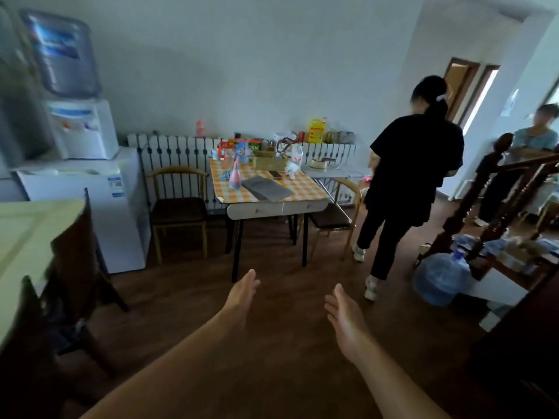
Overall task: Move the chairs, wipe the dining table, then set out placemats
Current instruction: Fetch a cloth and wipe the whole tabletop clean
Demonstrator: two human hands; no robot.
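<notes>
— Hands?
— Both stretched forward: left hand (243,293) and right hand (344,313), fingers straight and relaxed, gripping nothing.
— Chairs?
— Ahead, well apart from either hand, across the dark wood floor (187,297). First, a wooden spindle-back chair with dark seat (178,207), just beside the left edge of the orange-and-white checked bench (305,189). Then a second wooden chair with dark seat (335,219), tucked at the right edge, near a person in black clothes (414,176).
— Nearer for which hand?
— Probably the left-side chair for the left hand, with open floor between. Right-side one half blocked by that person.
— Placemats?
— A flat grey stack of placemats (266,189) on the bench towards its front edge, beside a pink spray bottle (234,176).
</notes>
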